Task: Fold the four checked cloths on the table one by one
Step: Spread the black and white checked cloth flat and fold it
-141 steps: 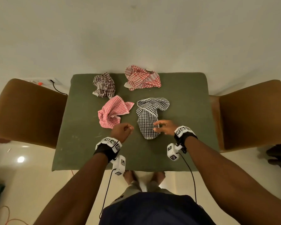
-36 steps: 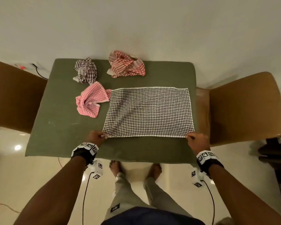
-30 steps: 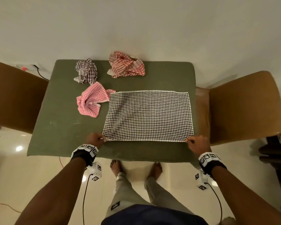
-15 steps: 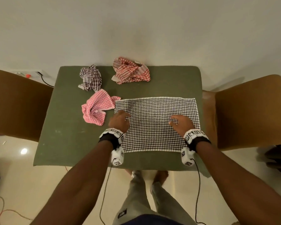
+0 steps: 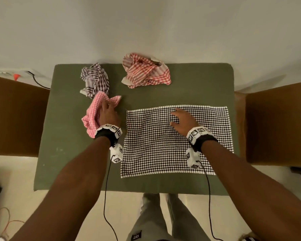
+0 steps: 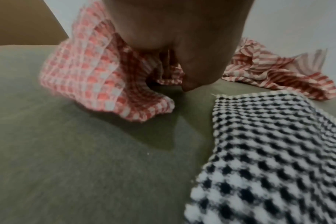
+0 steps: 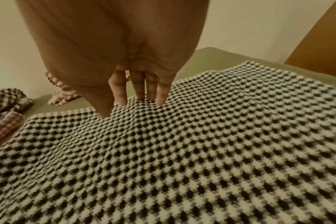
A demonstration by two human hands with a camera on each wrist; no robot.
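A black-and-white checked cloth (image 5: 177, 146) lies spread flat on the right half of the green table (image 5: 68, 153). My right hand (image 5: 178, 117) rests on its far middle, fingers spread and straight, fingertips (image 7: 121, 100) pressing the fabric. My left hand (image 5: 109, 108) lies on top of the crumpled pink checked cloth (image 5: 90, 119), just left of the flat cloth, fingers stretched over it. In the left wrist view the pink cloth (image 6: 98, 78) bunches around the hand (image 6: 175, 45). A crumpled dark checked cloth (image 5: 96, 80) and a crumpled red checked cloth (image 5: 146, 72) sit at the far edge.
Brown chairs stand on both sides of the table, one on the left (image 5: 16, 115) and one on the right (image 5: 278, 122). A power strip with a cable (image 5: 16, 75) lies on the floor at far left. The wall is just behind the table.
The black-and-white cloth went from crumpled to spread flat. Both hands let go of its near corners and moved onto it. Now my left hand has shifted left onto the pink cloth.
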